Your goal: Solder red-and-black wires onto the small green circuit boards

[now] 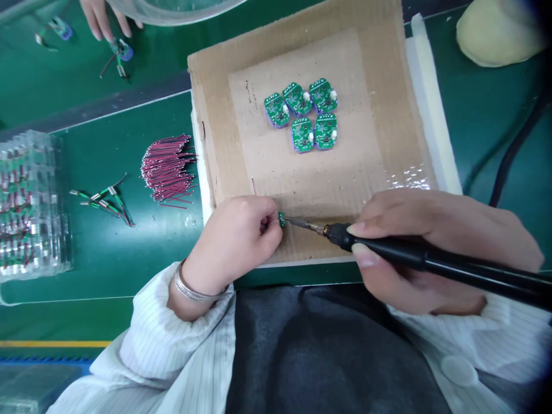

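Note:
My left hand (244, 233) is closed on a small green circuit board (282, 219), of which only an edge shows past the fingers. A thin red wire (253, 186) sticks up behind that hand. In my right hand (422, 247) is a black soldering iron (401, 253), its metal tip at the board's edge. Both hands are over the front part of a brown cardboard sheet (371, 161). Several green round-cornered boards (302, 135) with white connectors lie farther back on the cardboard.
Left of the cardboard lie a pile of dark red wires (168, 169) and several wired parts (103, 201). Clear stacked trays (32, 207) stand at the far left. Another person's hand (101, 17) is at the top left. A black cable (513, 149) runs at the right.

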### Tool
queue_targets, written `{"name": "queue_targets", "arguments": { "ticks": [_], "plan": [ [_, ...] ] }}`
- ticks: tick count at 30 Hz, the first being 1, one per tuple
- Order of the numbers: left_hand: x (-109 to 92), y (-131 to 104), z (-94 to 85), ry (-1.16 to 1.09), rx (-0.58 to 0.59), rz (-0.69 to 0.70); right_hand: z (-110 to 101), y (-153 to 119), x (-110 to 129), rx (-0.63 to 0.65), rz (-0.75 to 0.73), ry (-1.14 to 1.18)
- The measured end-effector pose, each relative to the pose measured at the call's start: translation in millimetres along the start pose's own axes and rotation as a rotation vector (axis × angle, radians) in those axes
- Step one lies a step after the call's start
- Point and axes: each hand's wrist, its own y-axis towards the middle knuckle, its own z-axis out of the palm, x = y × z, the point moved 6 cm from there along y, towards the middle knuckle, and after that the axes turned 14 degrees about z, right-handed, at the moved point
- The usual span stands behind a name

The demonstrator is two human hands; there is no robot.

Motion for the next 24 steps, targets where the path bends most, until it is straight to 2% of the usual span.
{"name": "queue_targets", "arguments": {
  "ticks": [4,8,12,17,24],
  "plan": [
    [0.7,-0.6,0.4,0.002,-0.004,-0.019,-0.9,2.0,8.4,0.009,-0.158,-0.083],
    [0.9,-0.4,-0.2,0.004,-0.003,-0.023,-1.1,5.5,6.6,0.006,-0.128,-0.082],
    [1.2,0.3,-0.3,0.004,-0.008,-0.022,0.9,2.8,8.5,0.028,-0.16,-0.081],
    [1.4,0.7,0.6,0.005,-0.005,-0.03,0.2,1.5,6.9,0.021,-0.085,-0.103],
    [2.4,1.7,0.3,-0.004,0.003,-0.039,0.2,3.4,9.0,0.01,-0.099,-0.089]
  ]
}}
